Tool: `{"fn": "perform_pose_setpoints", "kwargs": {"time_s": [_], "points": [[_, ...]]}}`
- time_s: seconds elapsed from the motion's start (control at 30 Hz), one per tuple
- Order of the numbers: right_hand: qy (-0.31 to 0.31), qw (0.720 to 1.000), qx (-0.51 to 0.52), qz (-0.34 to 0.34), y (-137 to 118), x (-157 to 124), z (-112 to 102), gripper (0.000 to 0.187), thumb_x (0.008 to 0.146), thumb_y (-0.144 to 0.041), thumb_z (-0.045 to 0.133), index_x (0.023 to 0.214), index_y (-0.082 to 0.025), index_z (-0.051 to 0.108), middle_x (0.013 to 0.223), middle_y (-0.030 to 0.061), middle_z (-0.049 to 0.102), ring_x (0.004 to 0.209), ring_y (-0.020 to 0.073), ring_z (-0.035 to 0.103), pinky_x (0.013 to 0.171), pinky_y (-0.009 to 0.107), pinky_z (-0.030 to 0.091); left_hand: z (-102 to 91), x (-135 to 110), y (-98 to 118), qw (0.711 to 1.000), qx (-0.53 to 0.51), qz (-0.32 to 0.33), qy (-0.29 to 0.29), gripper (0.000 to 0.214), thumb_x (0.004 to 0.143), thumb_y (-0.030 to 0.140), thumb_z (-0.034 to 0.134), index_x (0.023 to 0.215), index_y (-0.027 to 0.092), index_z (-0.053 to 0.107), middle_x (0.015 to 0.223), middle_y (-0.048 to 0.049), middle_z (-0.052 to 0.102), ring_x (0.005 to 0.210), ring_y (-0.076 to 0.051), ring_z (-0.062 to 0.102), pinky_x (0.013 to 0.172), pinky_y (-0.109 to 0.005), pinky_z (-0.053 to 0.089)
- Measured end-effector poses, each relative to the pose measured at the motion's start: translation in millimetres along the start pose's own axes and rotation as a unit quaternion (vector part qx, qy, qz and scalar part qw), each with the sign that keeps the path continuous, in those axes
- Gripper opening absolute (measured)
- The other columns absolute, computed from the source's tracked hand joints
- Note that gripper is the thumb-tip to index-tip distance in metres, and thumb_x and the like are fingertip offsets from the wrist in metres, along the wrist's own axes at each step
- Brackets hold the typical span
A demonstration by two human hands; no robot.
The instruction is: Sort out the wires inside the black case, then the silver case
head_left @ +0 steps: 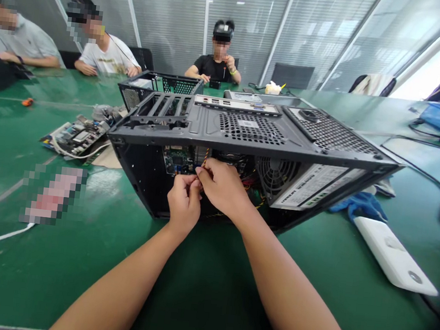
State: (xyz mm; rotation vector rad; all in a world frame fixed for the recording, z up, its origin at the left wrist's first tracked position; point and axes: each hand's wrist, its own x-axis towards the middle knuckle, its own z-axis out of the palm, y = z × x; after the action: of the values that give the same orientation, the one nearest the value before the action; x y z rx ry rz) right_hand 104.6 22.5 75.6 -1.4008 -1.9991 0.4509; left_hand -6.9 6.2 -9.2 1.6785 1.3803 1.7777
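Observation:
A black computer case point(155, 139) lies on the green table with its open side facing me. Both hands reach into that opening, their fingertips close together. My right hand point(223, 184) pinches a thin twisted cable point(206, 155) of yellowish and dark wires. Just below and to the left, my left hand point(184, 200) is closed, fingers pressed together at the lower part of the same cable. Behind them sits a green circuit board point(179, 159). To the right inside the case is the power supply point(300, 187) with its fan and label. The cable's end is hidden by my fingers.
Loose circuit boards point(80, 136) lie left of the case, and a white power strip point(394, 254) lies right beside blue gloves point(364, 205). Black cables point(436, 179) run along the right. Another open case point(135, 92) stands behind. Several people sit across the table.

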Motion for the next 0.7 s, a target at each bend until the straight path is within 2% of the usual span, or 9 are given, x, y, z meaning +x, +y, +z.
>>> {"fn": "perform_pose_setpoints", "kwargs": {"time_s": [0.17, 0.47, 0.7], "points": [[-0.005, 1.0, -0.003, 0.007, -0.8, 1.2, 0.8, 0.021, 0.093, -0.027, 0.049, 0.073, -0.02, 0.053, 0.072, 0.0041, 0.064, 0.068, 0.017, 0.056, 0.062, 0.029, 0.03, -0.1, 1.2, 1.3, 1.0, -0.002, 0.001, -0.002, 0.017, 0.098, 0.031, 0.046, 0.092, 0.018, 0.055, 0.069, 0.001, 0.065, 0.054, -0.01, 0.06, 0.054, -0.021, 0.045], [-0.002, 1.0, 0.018, 0.009, 0.3, 0.3, 4.2, 0.025, 0.093, -0.029, 0.05, 0.069, -0.021, 0.048, 0.068, 0.0025, 0.061, 0.064, 0.0158, 0.053, 0.06, 0.029, 0.028, -1.9, 3.4, 4.6, 1.0, 0.006, -0.001, -0.015, 0.024, 0.101, 0.032, 0.041, 0.085, 0.019, 0.053, 0.062, 0.0027, 0.061, 0.051, -0.01, 0.057, 0.052, -0.021, 0.043], [0.002, 0.999, 0.045, 0.005, 2.9, -0.9, 6.7, 0.024, 0.092, -0.027, 0.05, 0.07, -0.021, 0.047, 0.066, 0.0005, 0.058, 0.064, 0.0145, 0.051, 0.061, 0.028, 0.029, -1.6, 3.7, 1.6, 1.0, -0.001, -0.013, -0.017, 0.022, 0.099, 0.033, 0.045, 0.086, 0.018, 0.055, 0.065, 0.0021, 0.062, 0.053, -0.011, 0.058, 0.054, -0.022, 0.044]]}}
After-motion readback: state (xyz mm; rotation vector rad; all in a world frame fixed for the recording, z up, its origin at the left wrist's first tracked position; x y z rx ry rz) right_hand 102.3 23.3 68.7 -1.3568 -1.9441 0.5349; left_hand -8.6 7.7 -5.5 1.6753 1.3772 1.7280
